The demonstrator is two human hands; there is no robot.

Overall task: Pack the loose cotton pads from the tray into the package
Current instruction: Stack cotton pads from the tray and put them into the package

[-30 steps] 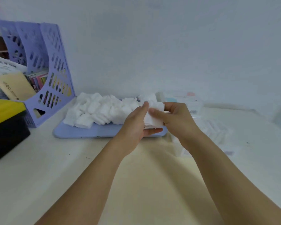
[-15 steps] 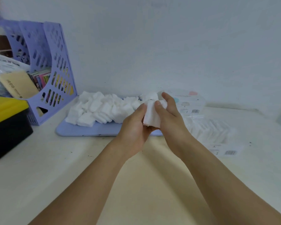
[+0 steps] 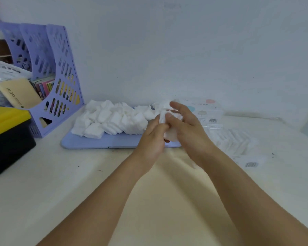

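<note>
Left hand (image 3: 152,137) and right hand (image 3: 188,128) together hold a small stack of white square cotton pads (image 3: 169,125) (fingers curled round it) above the lilac flat plastic tray (image 3: 100,142), beside the clear plastic package (image 3: 236,139).

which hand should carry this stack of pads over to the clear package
Likely the right hand. It sits on the side of the clear package, which lies right of the tray, and already holds the pad stack together with the left hand.

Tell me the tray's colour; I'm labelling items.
Light purple tray, clearest in the head view.
</note>
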